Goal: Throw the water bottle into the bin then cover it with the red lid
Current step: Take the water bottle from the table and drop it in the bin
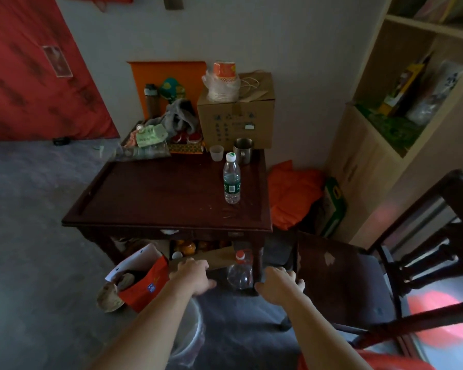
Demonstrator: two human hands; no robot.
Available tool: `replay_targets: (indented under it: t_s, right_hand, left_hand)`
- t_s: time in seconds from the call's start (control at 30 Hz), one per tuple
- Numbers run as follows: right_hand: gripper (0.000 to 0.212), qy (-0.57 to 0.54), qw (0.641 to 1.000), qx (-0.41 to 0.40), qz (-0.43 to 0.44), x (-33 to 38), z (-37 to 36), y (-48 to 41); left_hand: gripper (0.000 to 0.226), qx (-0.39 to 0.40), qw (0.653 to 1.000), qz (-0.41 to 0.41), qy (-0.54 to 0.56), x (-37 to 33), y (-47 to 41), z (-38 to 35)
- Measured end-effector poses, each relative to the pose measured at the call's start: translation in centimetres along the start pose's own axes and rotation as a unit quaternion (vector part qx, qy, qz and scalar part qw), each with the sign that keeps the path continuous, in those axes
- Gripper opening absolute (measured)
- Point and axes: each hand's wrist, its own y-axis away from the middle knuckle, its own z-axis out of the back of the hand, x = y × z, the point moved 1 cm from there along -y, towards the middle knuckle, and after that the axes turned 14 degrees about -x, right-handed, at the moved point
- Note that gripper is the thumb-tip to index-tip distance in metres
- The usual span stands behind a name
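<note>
A water bottle [232,178] stands upright on the dark wood counter [155,193], near its right side. It has a white cap and a green label. It stands alone, with nothing touching it. Just behind it are a shiny metal cup [243,150] and a small clear cup [216,152]. A brown cardboard box [237,118] sits at the back of the counter, and a stack of paper cups [224,81] in a plastic bag rests on top of the box.

Both arms reach forward and down, low in front of the counter. The left hand [194,276] is held flat with the back facing up. Its fingers [197,264] are loosely together and hold nothing. The right hand [280,285] is also flat and empty, with its fingers [292,275] a little spread. This hand is right beside the seat edge of a dark wooden chair [340,279]. I cannot tell if it touches the seat.

Under the left arm is the round rim of a pale bin [195,332]. Most of it is hidden by the arm. A red, blurry shape [436,320] shows at the lower right, behind the chair bars, but it is too blurred to tell what it is.

On the floor between the two hands stands another clear bottle with a red cap [240,272], by the counter leg. To the left of the left hand is an open red and white paper bag [142,276]. An orange cloth [292,193] lies on the floor to the right of the counter.
</note>
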Motion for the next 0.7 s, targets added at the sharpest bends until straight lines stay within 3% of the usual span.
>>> replay_targets:
  t_s: [0.7]
  right_hand:
    - [0.047, -0.014, 0.999, -0.03, -0.016, 6.6, 4.0, -10.8]
  left_hand:
    - [0.06, 0.018, 1.0, -0.023, 0.006, -0.1, -13.1, 5.1]
